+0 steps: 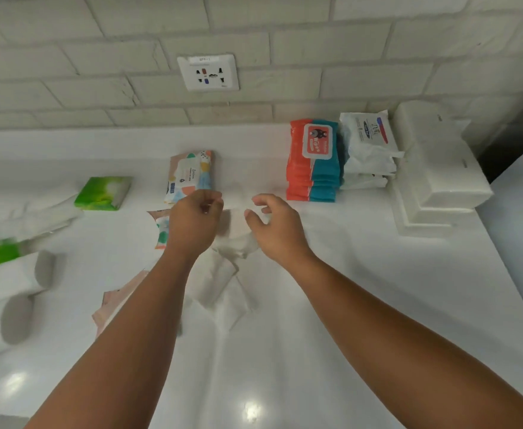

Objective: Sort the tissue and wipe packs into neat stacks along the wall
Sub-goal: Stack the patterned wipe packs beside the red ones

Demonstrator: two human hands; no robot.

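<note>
White tissue pack (238,243) lies mid-tabletop (331,305), between your hands. Your right hand (272,224) hovers over it, fingers loosely spread, empty. Your left hand (192,221) curled, grip unclear through blur. Orange-teal wipes stack (313,162) sits far right by wall (285,57), likely grouped by kind.

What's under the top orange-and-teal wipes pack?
Under the top wipes pack, more matching packs are stacked on the counter; only their front edges show, their tops are covered.
</note>
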